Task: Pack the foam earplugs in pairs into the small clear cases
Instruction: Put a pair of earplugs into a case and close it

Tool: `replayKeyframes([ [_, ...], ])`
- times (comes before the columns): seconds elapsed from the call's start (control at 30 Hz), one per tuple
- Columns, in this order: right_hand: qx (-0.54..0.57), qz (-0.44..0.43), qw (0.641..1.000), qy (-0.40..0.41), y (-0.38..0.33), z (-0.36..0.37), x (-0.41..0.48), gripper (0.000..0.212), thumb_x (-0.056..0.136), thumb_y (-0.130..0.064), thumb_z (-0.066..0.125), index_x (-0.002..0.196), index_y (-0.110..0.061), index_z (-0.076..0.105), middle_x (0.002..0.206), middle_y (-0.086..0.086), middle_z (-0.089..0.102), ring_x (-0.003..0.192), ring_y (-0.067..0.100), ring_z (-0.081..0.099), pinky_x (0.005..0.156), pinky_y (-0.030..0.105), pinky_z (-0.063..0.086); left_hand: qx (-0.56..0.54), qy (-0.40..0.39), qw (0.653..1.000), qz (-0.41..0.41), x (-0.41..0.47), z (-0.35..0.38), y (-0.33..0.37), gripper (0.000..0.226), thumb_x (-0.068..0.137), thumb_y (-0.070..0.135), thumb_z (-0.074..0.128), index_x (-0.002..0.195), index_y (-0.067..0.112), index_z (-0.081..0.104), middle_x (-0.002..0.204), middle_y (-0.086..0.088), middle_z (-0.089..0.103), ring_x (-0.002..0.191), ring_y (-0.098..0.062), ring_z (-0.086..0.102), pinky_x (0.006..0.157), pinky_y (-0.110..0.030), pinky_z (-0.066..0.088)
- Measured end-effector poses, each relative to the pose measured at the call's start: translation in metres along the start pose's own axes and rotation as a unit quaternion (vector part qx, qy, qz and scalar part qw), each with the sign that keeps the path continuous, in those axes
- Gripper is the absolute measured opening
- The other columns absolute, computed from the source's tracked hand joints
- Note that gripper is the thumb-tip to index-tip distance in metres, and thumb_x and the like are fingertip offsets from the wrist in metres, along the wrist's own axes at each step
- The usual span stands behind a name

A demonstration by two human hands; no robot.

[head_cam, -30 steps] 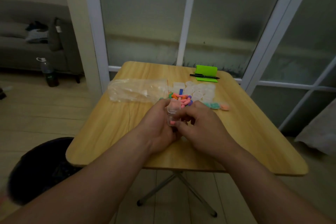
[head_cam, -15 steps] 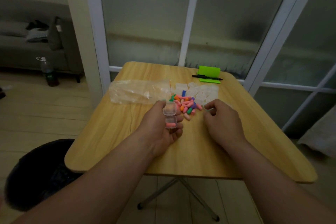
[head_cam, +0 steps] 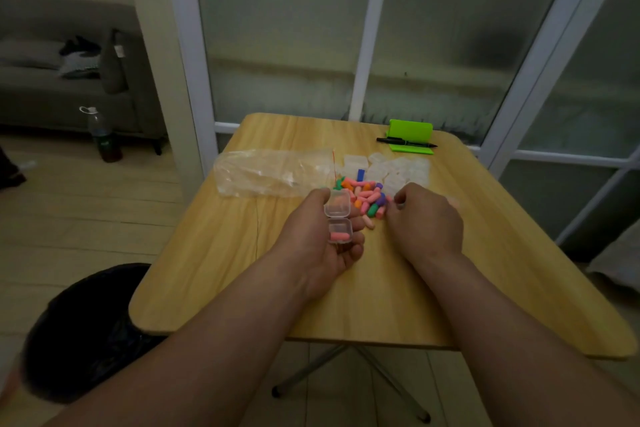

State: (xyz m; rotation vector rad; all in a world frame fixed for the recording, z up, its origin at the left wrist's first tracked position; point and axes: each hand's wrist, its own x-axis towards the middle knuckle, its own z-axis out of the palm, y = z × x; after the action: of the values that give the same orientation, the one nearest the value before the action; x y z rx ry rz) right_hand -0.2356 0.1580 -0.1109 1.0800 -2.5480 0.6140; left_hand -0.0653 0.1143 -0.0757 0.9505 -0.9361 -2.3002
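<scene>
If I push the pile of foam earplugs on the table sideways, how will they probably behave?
The foam earplugs look like small rounded cylinders, so they would probably roll and scatter across the smooth wooden table. Being foam, they are likely very light and squashy, so a gentle pinch should lift one.

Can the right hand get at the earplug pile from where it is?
Probably yes. The right hand is at the right edge of the earplug pile, with nothing between them. The left hand holds the open case at the pile's near left, out of the way.
</scene>
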Motion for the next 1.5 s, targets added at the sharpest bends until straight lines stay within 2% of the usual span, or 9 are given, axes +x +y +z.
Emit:
replayKeyframes([
  [0.23,0.028,0.008,1.000,0.003,0.000,0.000,0.000,0.019,0.101,-0.039,0.061,0.099,-0.023,0.071,0.095,0.001,0.074,0.088,0.024,0.068,0.063,0.032,0.039,-0.005,-0.003,1.000,0.003,-0.002,0.001,0.000,0.043,0.106,0.043,0.040,0.102,0.010,0.068,0.068,-0.005,0.061,0.056,-0.014,0.049,0.054,-0.026,0.042],
  [0.37,0.117,0.035,0.993,-0.001,0.007,-0.008,-0.005,0.016,0.100,-0.039,0.066,0.095,-0.025,0.071,0.092,-0.004,0.073,0.082,0.017,0.063,0.066,0.033,0.044,-0.003,0.004,1.000,0.008,-0.005,0.002,0.000,0.044,0.106,0.042,0.041,0.101,0.009,0.069,0.066,-0.005,0.062,0.056,-0.014,0.050,0.054,-0.026,0.042],
  [0.57,0.216,-0.123,0.969,-0.014,0.000,-0.057,-0.022,0.006,0.098,-0.035,0.072,0.096,-0.029,0.071,0.075,-0.012,0.065,0.069,0.004,0.060,0.059,0.030,0.046,0.009,-0.036,0.999,0.005,-0.003,0.002,0.000,0.040,0.104,0.041,0.040,0.097,0.012,0.066,0.073,-0.006,0.058,0.058,-0.015,0.048,0.055,-0.026,0.043],
  [0.7,0.177,-0.223,0.956,-0.070,-0.014,-0.080,-0.044,0.005,0.097,-0.037,0.072,0.098,-0.032,0.070,0.075,-0.015,0.062,0.070,0.003,0.058,0.061,0.029,0.047,0.016,-0.056,0.998,0.010,0.002,0.003,-0.005,0.043,0.104,0.040,0.043,0.124,0.014,0.071,0.092,-0.008,0.064,0.065,-0.013,0.056,0.062,-0.028,0.047],
  [0.8,0.123,-0.247,0.956,-0.099,-0.013,-0.079,-0.048,0.010,0.098,-0.042,0.069,0.099,-0.032,0.069,0.076,-0.017,0.058,0.070,0.003,0.054,0.059,0.028,0.039,0.021,-0.085,0.996,0.004,0.002,0.008,-0.010,0.050,0.104,0.039,0.044,0.147,0.019,0.059,0.086,0.000,0.064,0.057,-0.008,0.053,0.060,-0.025,0.047],
  [0.97,0.105,-0.253,0.956,-0.109,-0.009,-0.077,-0.048,0.009,0.096,-0.039,0.070,0.100,-0.031,0.071,0.084,-0.012,0.067,0.079,0.011,0.062,0.064,0.034,0.047,0.019,-0.103,0.994,0.014,0.001,0.010,-0.015,0.051,0.105,0.040,0.044,0.152,0.021,0.054,0.081,0.002,0.061,0.058,-0.006,0.046,0.056,-0.022,0.048],
  [1.07,0.114,-0.259,0.952,-0.117,-0.010,-0.077,-0.048,0.010,0.095,-0.037,0.070,0.103,-0.031,0.073,0.089,-0.010,0.072,0.081,0.012,0.065,0.069,0.035,0.053,0.025,-0.100,0.995,0.013,0.003,0.008,-0.015,0.054,0.106,0.046,0.042,0.151,0.019,0.055,0.082,0.000,0.059,0.063,-0.009,0.043,0.056,-0.023,0.048],
  [1.33,0.183,-0.238,0.945,-0.131,-0.008,-0.070,-0.046,0.004,0.095,-0.032,0.074,0.098,-0.034,0.075,0.077,-0.017,0.065,0.072,0.002,0.061,0.065,0.028,0.049,0.023,-0.093,0.995,0.006,0.002,0.008,-0.014,0.054,0.108,0.047,0.038,0.148,0.015,0.057,0.075,0.000,0.056,0.059,-0.009,0.043,0.055,-0.022,0.047],
  [1.5,0.258,-0.167,0.949,-0.075,-0.005,-0.069,-0.040,0.008,0.099,-0.024,0.066,0.098,-0.031,0.071,0.078,-0.010,0.066,0.074,0.005,0.060,0.062,0.026,0.046,0.034,-0.119,0.992,-0.015,-0.005,0.007,-0.011,0.041,0.108,0.049,0.036,0.109,0.017,0.060,0.065,0.002,0.042,0.051,-0.009,0.037,0.053,-0.024,0.040],
])
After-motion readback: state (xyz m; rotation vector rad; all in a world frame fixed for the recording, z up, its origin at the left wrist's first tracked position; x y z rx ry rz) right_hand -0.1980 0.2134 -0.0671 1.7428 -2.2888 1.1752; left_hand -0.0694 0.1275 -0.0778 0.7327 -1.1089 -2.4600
